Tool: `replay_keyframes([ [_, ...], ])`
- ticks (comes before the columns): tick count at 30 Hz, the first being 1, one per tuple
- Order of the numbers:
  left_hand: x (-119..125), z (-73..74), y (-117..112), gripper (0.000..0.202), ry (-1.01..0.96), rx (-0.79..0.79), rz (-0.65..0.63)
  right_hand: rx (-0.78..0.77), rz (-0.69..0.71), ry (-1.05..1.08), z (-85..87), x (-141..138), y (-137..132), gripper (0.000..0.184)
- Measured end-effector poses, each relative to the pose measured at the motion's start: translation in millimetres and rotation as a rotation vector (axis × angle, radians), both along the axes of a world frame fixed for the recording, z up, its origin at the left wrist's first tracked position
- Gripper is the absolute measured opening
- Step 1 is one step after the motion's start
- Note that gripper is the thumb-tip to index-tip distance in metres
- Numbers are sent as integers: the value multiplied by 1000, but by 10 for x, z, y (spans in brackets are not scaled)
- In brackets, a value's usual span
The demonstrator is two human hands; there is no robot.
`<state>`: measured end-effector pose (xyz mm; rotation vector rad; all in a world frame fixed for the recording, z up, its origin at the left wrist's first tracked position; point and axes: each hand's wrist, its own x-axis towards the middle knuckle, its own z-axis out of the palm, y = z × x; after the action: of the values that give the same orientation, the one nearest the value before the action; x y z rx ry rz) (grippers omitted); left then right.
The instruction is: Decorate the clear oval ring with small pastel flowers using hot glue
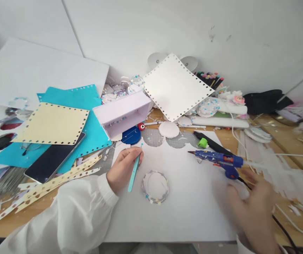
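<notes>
My left hand (pixel 126 164) pinches slim teal tweezers (pixel 133 174), their wide end angled down toward me. A tiny blue piece shows at their upper tip. Just right of the tweezers, a small ring (pixel 151 200) trimmed with white, blue and yellow bits lies flat on the white sheet (pixel 188 215). A blue glue gun (pixel 217 158) rests at the sheet's right side, nozzle pointing left, with a glue stick out of its back. Blurred by motion, my right hand (pixel 255 206) is just behind the glue gun near its cord, thumb and fingers apart.
A lilac box (pixel 125 113) and a cream punched card (pixel 178 88) stand at the back. Blue sheets, a yellow card (pixel 55 123) and a phone (pixel 55 158) lie left. A black pen-like tool (pixel 212 143) is behind the glue gun. White cables and strips clutter the right.
</notes>
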<state>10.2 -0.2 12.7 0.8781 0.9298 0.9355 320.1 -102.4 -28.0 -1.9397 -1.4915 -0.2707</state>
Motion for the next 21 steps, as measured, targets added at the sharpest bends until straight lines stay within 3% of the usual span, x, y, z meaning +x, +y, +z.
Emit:
replay_keyframes([
  [4,-13,-37,-10,34,44,50,-26,-84,33,-164,-2,31,169,28],
  [9,-28,-85,-14,35,72,76,-53,-138,77,-118,26,-39,357,15],
  [12,-35,-120,-9,36,62,116,-85,-105,-17,-62,155,-75,428,24],
  [16,-40,-153,-11,37,30,162,-119,0,-176,69,453,-255,566,35],
  [19,-48,-156,-22,37,14,198,-135,161,-96,236,574,-511,709,27],
  [21,-59,-149,-27,38,32,251,-168,224,-39,261,544,-676,782,26],
])
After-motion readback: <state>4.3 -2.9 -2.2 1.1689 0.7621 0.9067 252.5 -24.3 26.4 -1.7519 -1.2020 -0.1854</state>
